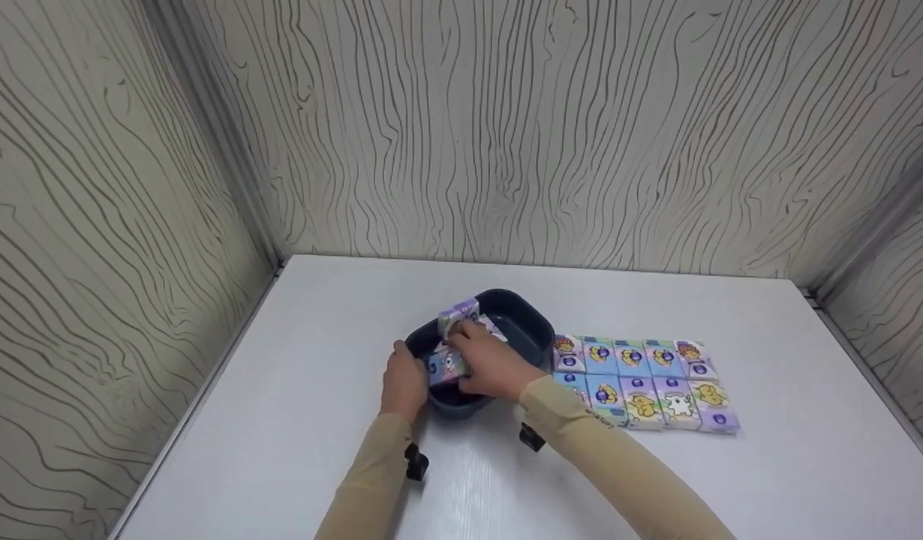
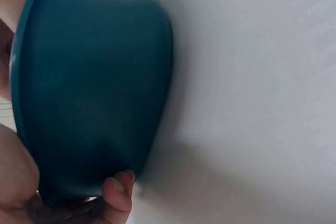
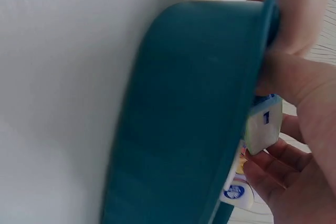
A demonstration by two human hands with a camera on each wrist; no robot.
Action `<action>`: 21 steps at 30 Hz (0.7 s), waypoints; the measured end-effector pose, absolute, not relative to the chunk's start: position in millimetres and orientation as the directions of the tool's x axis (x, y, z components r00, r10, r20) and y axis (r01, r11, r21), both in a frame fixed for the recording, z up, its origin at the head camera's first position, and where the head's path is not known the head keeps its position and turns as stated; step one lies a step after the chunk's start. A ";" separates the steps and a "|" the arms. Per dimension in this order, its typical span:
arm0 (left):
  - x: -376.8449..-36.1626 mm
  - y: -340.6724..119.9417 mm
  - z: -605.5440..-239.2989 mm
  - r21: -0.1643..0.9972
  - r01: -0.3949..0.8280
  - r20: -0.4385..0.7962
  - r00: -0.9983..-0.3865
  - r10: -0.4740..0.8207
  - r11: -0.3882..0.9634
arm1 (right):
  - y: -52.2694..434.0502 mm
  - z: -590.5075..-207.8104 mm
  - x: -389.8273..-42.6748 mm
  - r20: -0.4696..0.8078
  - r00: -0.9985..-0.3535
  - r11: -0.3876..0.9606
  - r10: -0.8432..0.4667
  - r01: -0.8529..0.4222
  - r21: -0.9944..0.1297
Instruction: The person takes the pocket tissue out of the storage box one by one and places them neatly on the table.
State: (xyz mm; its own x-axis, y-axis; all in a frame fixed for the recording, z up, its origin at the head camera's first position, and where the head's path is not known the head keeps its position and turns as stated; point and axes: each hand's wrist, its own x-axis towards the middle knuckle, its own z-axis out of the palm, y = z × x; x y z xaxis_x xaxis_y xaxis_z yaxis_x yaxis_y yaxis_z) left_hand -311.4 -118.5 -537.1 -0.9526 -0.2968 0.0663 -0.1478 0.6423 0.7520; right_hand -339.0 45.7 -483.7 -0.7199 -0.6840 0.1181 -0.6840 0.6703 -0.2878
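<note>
A dark teal plastic basin (image 1: 533, 324) stands tilted across the white table in front of me. My left hand (image 1: 405, 381) grips its left end, with fingertips (image 2: 117, 195) curled round the wall in the left wrist view. Inside the basin, my right hand (image 1: 495, 361) holds a small tissue pack (image 1: 447, 367) with a blue and pastel cartoon print. The right wrist view shows the white end of this tissue pack (image 3: 264, 131) between thumb and fingers. Beyond those fingers, more packs (image 1: 460, 310) lie in the basin, partly hidden by the hand.
Right of the basin, several tissue packs (image 1: 641, 382) lie side by side in two rows, in blue, purple and yellow prints. Wood-patterned panels (image 1: 461, 135) wall the table (image 1: 356, 292) at the back and sides.
</note>
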 end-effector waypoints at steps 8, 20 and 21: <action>-310.2 -119.6 -538.9 0.738 -0.111 0.105 -0.956 -0.275 0.666 | 88.8 -461.8 -323.0 0.150 -0.796 0.708 -0.587 -0.594 -0.382; -310.0 -121.2 -538.4 0.739 -0.110 0.093 -0.960 -0.263 0.664 | 171.7 -457.1 -257.0 0.219 -0.915 0.736 -0.338 -0.402 -0.545; -310.0 -121.4 -538.1 0.739 -0.112 0.090 -0.961 -0.262 0.664 | 176.7 -460.4 -249.8 0.207 -0.928 0.749 -0.309 -0.372 -0.549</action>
State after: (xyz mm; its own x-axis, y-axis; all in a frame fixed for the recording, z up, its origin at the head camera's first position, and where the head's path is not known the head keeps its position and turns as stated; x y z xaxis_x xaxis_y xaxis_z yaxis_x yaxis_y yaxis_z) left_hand -310.0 -121.4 -538.1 -0.9609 -0.2620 0.0895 -0.1123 0.6645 0.7388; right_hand -249.8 176.7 -460.4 -0.9283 -0.3088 0.2072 -0.3716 0.7489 -0.5486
